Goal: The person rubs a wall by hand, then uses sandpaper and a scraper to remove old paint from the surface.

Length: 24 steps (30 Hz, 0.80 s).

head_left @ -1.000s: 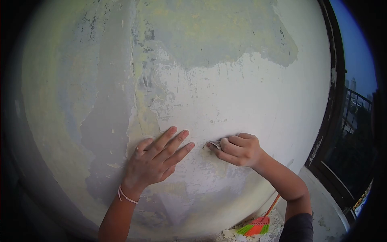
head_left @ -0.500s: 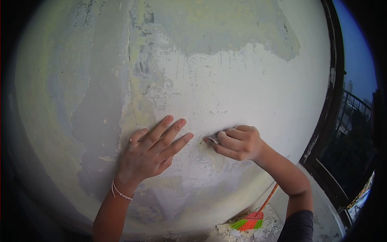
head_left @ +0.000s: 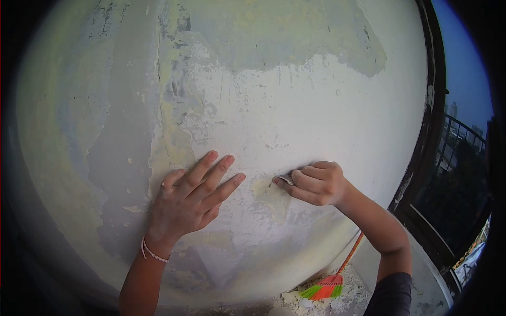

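My left hand (head_left: 187, 197) lies on the peeling wall (head_left: 316, 116) with its fingers spread and nothing in them. To the right, my right hand (head_left: 319, 184) is closed in a pinch round a small, thin grey flat piece (head_left: 285, 179), most of it hidden by the fingers. Its front edge and my thumb tip are right at the wall surface. Beside the thumb, an irregular yellowish patch (head_left: 273, 197) shows where the white coat is gone. A white braided bracelet (head_left: 156, 257) circles my left wrist.
Below right, an orange-and-green broom (head_left: 328, 287) leans at the wall's foot among paint flakes (head_left: 350, 295) on the floor. A dark window frame (head_left: 435, 79) runs down the right side, with a railing (head_left: 464, 131) beyond it.
My right hand has shifted a little to the right along the wall, showing more of the yellowish patch. The view has turned slightly; my left hand keeps its place on the wall.
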Available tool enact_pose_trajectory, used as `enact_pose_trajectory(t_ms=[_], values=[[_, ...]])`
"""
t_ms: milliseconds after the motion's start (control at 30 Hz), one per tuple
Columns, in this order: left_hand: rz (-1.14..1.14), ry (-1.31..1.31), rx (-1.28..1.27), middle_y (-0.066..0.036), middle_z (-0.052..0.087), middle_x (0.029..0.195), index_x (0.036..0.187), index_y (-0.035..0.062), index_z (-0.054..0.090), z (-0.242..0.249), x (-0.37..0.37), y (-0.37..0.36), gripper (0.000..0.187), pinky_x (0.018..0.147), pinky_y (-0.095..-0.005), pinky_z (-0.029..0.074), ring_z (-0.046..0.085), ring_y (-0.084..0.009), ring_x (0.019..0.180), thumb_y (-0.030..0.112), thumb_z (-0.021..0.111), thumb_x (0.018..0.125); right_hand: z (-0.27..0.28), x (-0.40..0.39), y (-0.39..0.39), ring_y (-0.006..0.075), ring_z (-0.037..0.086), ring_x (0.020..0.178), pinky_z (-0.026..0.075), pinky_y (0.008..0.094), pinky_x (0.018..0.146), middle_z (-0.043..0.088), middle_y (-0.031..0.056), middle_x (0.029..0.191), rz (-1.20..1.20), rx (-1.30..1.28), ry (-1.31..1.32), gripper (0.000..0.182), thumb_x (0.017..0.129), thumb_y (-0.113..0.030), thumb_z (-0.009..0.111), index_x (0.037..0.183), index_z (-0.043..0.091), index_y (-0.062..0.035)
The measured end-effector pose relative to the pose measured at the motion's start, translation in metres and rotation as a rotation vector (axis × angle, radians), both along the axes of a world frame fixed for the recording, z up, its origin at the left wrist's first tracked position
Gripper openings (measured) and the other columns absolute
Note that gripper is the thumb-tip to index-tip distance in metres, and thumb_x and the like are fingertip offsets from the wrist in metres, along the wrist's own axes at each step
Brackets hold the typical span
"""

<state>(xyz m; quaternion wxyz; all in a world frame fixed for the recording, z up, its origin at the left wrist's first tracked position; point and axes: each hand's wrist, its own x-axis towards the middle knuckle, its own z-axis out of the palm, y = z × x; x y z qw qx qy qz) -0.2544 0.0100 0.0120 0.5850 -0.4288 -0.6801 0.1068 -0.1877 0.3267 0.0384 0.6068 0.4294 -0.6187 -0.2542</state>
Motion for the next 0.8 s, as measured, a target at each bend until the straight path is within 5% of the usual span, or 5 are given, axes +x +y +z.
enact_pose_trajectory(t_ms=[267, 367, 567, 667, 800], values=[[0.046, -0.052, -0.023, 0.011, 0.038, 0.166, 0.154, 0.0472, 0.045, 0.001, 0.002, -0.004, 0.065, 0.111, -0.0357, 0.030, 0.034, -0.0091, 0.152, 0.033, 0.064, 0.094, -0.007, -0.011, -0.006, 0.0016, 0.054, 0.054, 0.036, 0.0194, 0.042, 0.060, -0.0058, 0.073, 0.036, 0.009, 0.026, 0.022, 0.077, -0.012, 0.086, 0.068, 0.067, -0.0187], [0.045, -0.032, -0.024, 0.009, 0.036, 0.168, 0.155, 0.0461, 0.045, 0.004, 0.001, -0.004, 0.065, 0.110, -0.0378, 0.030, 0.032, -0.0113, 0.153, 0.033, 0.063, 0.093, -0.012, 0.010, 0.028, 0.0025, 0.057, 0.062, 0.040, 0.0200, 0.047, 0.059, -0.0061, 0.082, -0.091, -0.023, -0.005, 0.013, 0.076, -0.009, 0.077, 0.082, 0.072, -0.0189], [0.045, -0.034, 0.009, 0.010, 0.037, 0.167, 0.156, 0.0477, 0.042, 0.003, 0.004, 0.002, 0.067, 0.109, -0.0366, 0.031, 0.032, -0.0107, 0.153, 0.034, 0.062, 0.094, -0.008, -0.001, 0.000, 0.0030, 0.058, 0.063, 0.042, 0.0210, 0.048, 0.058, -0.0057, 0.081, -0.044, -0.026, -0.040, 0.013, 0.075, -0.009, 0.077, 0.083, 0.071, -0.0179], [0.068, -0.030, 0.004, 0.009, 0.036, 0.168, 0.157, 0.0468, 0.041, 0.002, 0.004, -0.002, 0.068, 0.107, -0.0364, 0.033, 0.032, -0.0114, 0.153, 0.033, 0.063, 0.093, 0.002, -0.011, -0.032, 0.0018, 0.054, 0.054, 0.037, 0.0197, 0.043, 0.058, -0.0072, 0.071, 0.060, -0.018, -0.001, 0.020, 0.075, -0.011, 0.086, 0.070, 0.069, -0.0186], [0.061, -0.052, 0.012, 0.007, 0.034, 0.169, 0.158, 0.0451, 0.041, 0.001, 0.002, -0.011, 0.069, 0.107, -0.0372, 0.033, 0.032, -0.0121, 0.153, 0.035, 0.063, 0.093, -0.006, -0.008, -0.003, 0.0022, 0.054, 0.054, 0.037, 0.0200, 0.043, 0.058, -0.0076, 0.070, 0.037, -0.031, -0.035, 0.022, 0.079, -0.010, 0.085, 0.070, 0.066, -0.0174]])
